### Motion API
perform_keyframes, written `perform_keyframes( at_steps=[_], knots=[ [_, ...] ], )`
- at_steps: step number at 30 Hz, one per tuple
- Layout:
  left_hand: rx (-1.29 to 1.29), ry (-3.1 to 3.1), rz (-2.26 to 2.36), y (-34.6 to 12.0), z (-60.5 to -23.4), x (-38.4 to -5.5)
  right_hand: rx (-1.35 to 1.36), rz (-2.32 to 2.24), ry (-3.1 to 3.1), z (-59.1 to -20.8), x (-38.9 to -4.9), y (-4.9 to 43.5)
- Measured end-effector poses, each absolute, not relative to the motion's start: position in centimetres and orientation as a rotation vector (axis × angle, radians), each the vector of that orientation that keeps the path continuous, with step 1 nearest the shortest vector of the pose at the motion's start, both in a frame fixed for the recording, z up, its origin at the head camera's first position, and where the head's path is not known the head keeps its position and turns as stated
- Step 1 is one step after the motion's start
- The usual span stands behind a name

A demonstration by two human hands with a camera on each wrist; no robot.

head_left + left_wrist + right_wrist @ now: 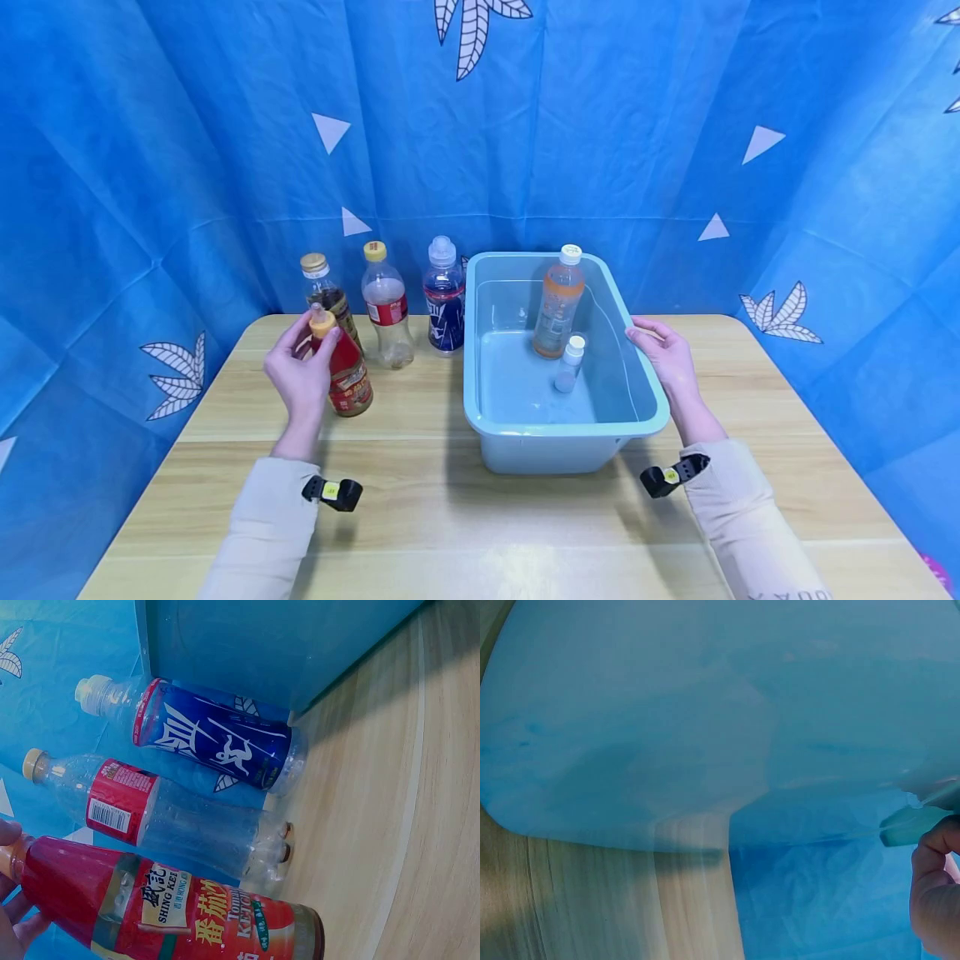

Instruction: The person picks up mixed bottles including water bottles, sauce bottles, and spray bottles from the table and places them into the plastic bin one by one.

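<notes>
My left hand (pixel 298 375) pinches the orange-yellow cap of a red ketchup bottle (pixel 349 375). In the left wrist view, its printed label (pixel 225 907) faces the camera. Whether the bottle's base touches the table, I cannot tell. At the right side, my right hand (pixel 666 354) grips the rim of a light-blue plastic tub (pixel 570 431), thumb and fingers at its edge. Inside the tub, a bottle with orange liquid (pixel 558 308) leans towards the back, and a small white-capped bottle (pixel 570 364) is in front of it.
Behind the ketchup stands a dark-liquid bottle (pixel 330 296), partly hidden. A clear bottle with a red label (pixel 390 312) and a blue-labelled drink bottle (pixel 445 304) stand between it and the tub. A blue curtain (pixel 487 150) hangs behind the wooden table (pixel 420 517).
</notes>
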State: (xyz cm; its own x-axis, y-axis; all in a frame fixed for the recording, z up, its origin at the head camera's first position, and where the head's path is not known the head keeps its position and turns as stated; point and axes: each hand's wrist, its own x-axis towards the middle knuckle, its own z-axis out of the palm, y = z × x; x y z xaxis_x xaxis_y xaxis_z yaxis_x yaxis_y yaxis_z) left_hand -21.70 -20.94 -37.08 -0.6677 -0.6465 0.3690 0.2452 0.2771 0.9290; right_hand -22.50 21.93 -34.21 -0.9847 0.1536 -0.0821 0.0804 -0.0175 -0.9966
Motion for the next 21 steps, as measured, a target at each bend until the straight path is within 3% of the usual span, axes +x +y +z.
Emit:
perform_keyframes(
  at_steps=[10, 21],
  knots=[
    [0.368, -1.763, -1.519, -21.2, -36.5, -21.3, -0.241, 2.211, -2.151, -34.0, -22.8, 21.9],
    [0.295, -1.812, -1.526, -19.9, -33.6, -19.4, -0.278, 2.227, -2.154, -34.1, -22.6, 22.0]
  ],
)
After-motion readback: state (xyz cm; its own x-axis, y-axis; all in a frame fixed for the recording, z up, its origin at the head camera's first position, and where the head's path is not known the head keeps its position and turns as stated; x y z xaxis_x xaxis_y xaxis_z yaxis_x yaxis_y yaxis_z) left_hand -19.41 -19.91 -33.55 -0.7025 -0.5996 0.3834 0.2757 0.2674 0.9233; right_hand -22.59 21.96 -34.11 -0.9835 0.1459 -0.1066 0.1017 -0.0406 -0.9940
